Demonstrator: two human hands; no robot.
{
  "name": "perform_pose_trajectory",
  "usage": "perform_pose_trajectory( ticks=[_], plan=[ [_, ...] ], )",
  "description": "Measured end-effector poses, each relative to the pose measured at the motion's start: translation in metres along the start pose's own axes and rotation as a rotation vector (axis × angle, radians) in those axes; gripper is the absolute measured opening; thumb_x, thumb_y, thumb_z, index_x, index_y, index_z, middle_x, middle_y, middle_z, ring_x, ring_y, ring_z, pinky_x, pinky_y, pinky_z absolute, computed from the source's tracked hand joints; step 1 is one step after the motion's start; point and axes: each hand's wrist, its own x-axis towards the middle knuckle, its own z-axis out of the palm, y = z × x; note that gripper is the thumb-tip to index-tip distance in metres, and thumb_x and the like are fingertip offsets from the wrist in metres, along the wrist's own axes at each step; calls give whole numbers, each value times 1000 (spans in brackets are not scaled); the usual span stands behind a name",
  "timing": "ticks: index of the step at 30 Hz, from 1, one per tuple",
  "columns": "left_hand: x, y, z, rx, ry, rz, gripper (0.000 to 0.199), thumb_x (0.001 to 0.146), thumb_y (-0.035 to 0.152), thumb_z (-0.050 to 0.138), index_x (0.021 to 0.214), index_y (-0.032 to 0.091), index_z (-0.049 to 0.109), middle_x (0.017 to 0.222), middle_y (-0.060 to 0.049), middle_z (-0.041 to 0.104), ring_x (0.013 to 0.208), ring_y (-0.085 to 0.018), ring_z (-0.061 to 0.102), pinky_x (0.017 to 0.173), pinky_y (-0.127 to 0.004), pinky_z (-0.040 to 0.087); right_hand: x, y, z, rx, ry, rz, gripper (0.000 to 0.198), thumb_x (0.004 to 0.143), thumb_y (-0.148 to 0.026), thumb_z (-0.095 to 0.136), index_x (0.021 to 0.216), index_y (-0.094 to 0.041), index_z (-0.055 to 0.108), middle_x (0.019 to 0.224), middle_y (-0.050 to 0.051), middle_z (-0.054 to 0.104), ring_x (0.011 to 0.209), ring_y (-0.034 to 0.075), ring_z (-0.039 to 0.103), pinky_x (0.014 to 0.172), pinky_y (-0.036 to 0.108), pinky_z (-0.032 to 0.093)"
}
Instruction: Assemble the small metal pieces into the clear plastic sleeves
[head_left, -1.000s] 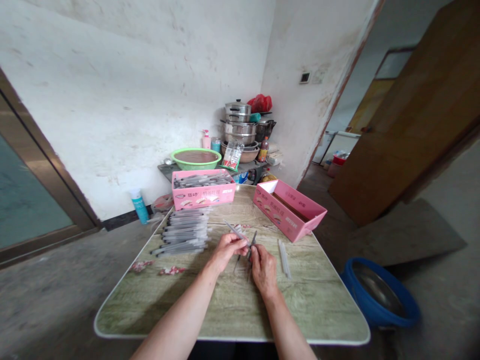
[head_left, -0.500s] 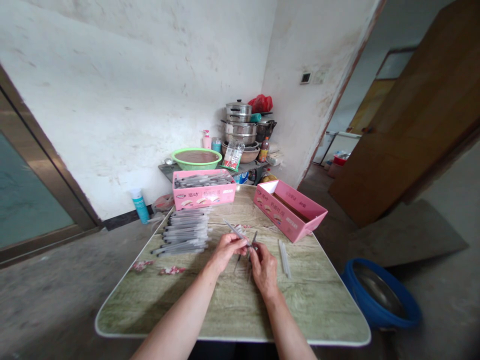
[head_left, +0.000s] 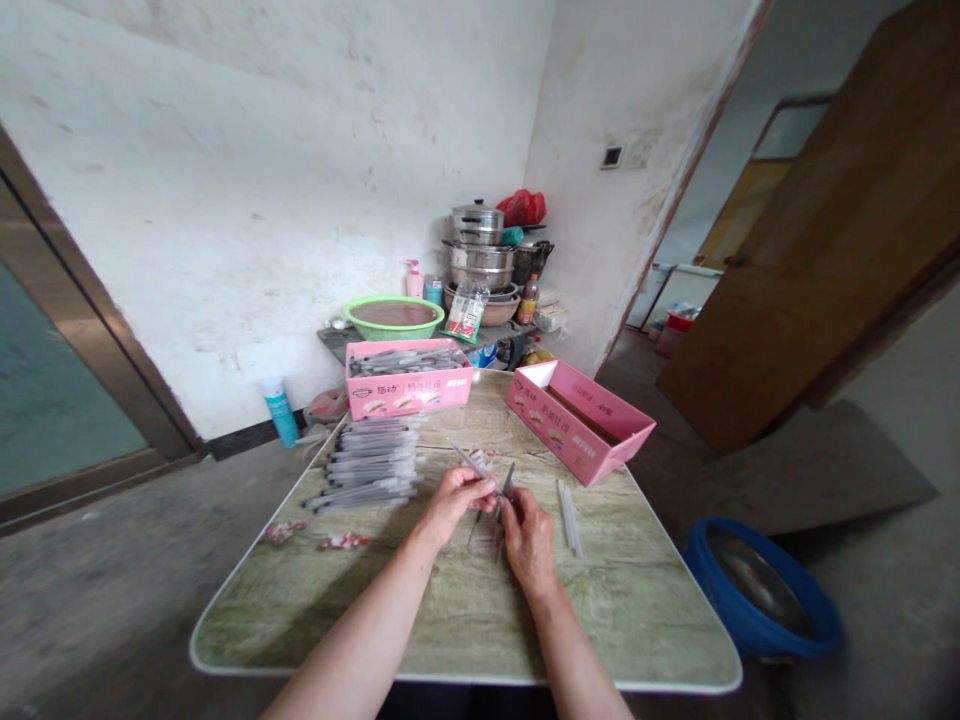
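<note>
Over the middle of the table, my left hand (head_left: 459, 496) pinches a slim grey pen (head_left: 466, 459), whose far end points up and left. My right hand (head_left: 529, 532) meets it fingertip to fingertip, closed on a dark thin pen (head_left: 509, 476) that slants upward. Below the fingers more thin dark sticks show, partly hidden by the hands. Left of my left hand lies a stack of grey translucent pens (head_left: 373, 462) with dark ends. A few whitish translucent tubes (head_left: 569, 518) lie just right of my right hand.
A pink box (head_left: 409, 392) full of pens stands at the table's back left. Another pink box (head_left: 559, 432) sits angled at the right edge. Behind are a green basin (head_left: 393, 328) and stacked pots (head_left: 480, 262). A blue tub (head_left: 701, 560) stands on the floor at right.
</note>
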Motion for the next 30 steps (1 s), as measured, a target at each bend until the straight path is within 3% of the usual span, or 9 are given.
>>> perform_pose_trajectory(
  ticks=[3,9,14,19,24,30],
  plan=[
    [0,0,0,4,8,-1,40,65,41,80,86,8,70,67,-5,66,59,-14,60,58,-25,48,0,-1,0,-41,-23,-8,32,99,-34,37,84,-18,61,66,2,63,55,14,57,55,24,39],
    [0,0,0,9,6,1,39,66,42,80,86,9,71,68,-6,67,58,-14,60,59,-26,48,1,-2,0,-1,8,-5,25,96,-35,44,98,-17,61,76,4,67,62,15,61,59,23,42],
    [-1,-1,0,14,4,2,40,66,42,80,86,9,71,69,-6,67,59,-14,60,58,-25,48,0,-2,0,-50,-21,-10,35,100,-35,34,81,-19,59,62,1,61,53,14,55,54,23,38],
    [0,-2,-1,10,2,5,40,66,42,79,86,8,71,70,-7,67,58,-13,60,58,-24,48,1,-2,0,-4,4,-18,26,96,-37,43,96,-17,61,75,4,67,61,15,61,58,23,42],
    [0,-2,-1,24,-4,7,38,67,42,79,86,9,71,72,-6,67,59,-13,60,58,-24,48,1,-2,1,-49,-24,-31,36,99,-36,34,82,-19,61,62,1,62,52,14,57,52,23,39],
    [1,-3,0,88,-24,35,38,71,43,75,86,9,71,65,-5,64,54,-12,56,54,-23,45,2,-3,-1,-12,-29,-13,31,98,-38,39,88,-18,62,71,3,65,59,15,60,57,24,41]
  ],
)
